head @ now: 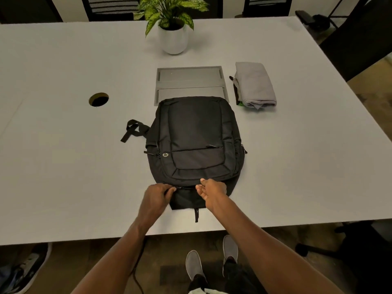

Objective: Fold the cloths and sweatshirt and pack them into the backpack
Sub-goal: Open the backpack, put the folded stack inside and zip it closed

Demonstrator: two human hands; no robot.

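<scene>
Centrally, a black backpack [196, 141] is laid flat on the white bench [63, 155], front panel up, its top end turned toward the near edge. At that near end the zipper line is met by both hands. The left hand [156, 197] is curled, its fingertips pinched on the zipper area at the left of the opening. The right hand [212, 190] is placed just beside it, fingers bent over the bag's upper edge and the thumb held loosely out; whether fabric is actually gripped cannot be told. A loose strap [132, 129] is seen lying out from the backpack's left side, and a short pull tab [196, 215] hangs toward the bench edge.

Farther back and to the right, well apart from the bag, a folded pile of cloths [254, 84] is stacked, grey on top with darker and green edges showing beneath. Just behind the backpack a grey cable-tray cover [188, 79] is set into the bench, and a round cable hole [98, 99] is cut at the left. A potted plant [172, 24] in a white pot is stood at the far middle. Grey shoes [194, 264] are visible on the floor below.
</scene>
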